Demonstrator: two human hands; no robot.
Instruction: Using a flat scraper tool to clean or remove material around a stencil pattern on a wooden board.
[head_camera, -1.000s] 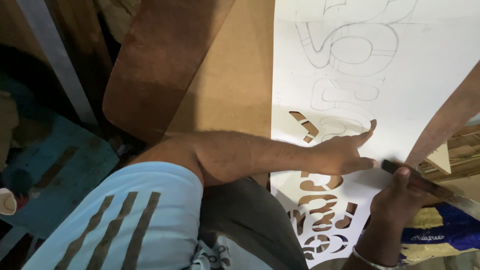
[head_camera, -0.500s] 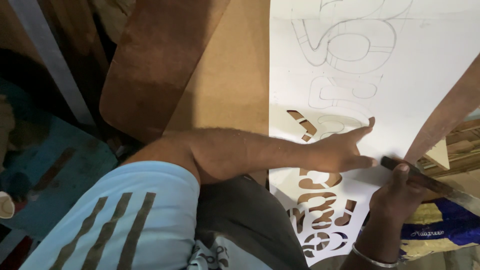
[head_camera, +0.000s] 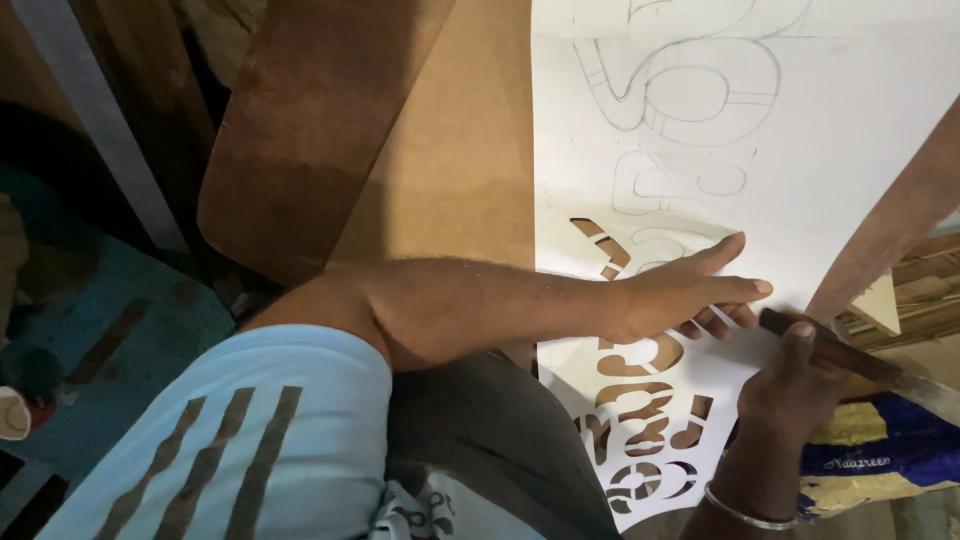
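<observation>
A large white paper sheet (head_camera: 840, 120) lies on a brown board (head_camera: 460, 160). Pencil outlines of rounded shapes cover its upper part; several shapes lower down are cut out, showing brown beneath. My left hand (head_camera: 690, 290) lies flat on the sheet, fingers spread and pressing it down beside the cutouts. Just right of those fingers, my right hand (head_camera: 790, 385) grips a dark, long-handled cutting tool (head_camera: 850, 355), with its tip on the paper by my left fingertips. A thin metal bangle circles my right wrist.
A darker rounded wooden board (head_camera: 300, 130) overlaps the brown one at upper left. A brown strip (head_camera: 900, 230) crosses the sheet's right edge. Blue and yellow packaging (head_camera: 890, 450) lies at lower right, and blue flooring (head_camera: 120, 340) at left. My light blue striped sleeve fills the bottom.
Almost nothing has moved. My left hand stays pressed on the sheet and my right hand keeps the tool at the same spot; the view has shifted very slightly.
</observation>
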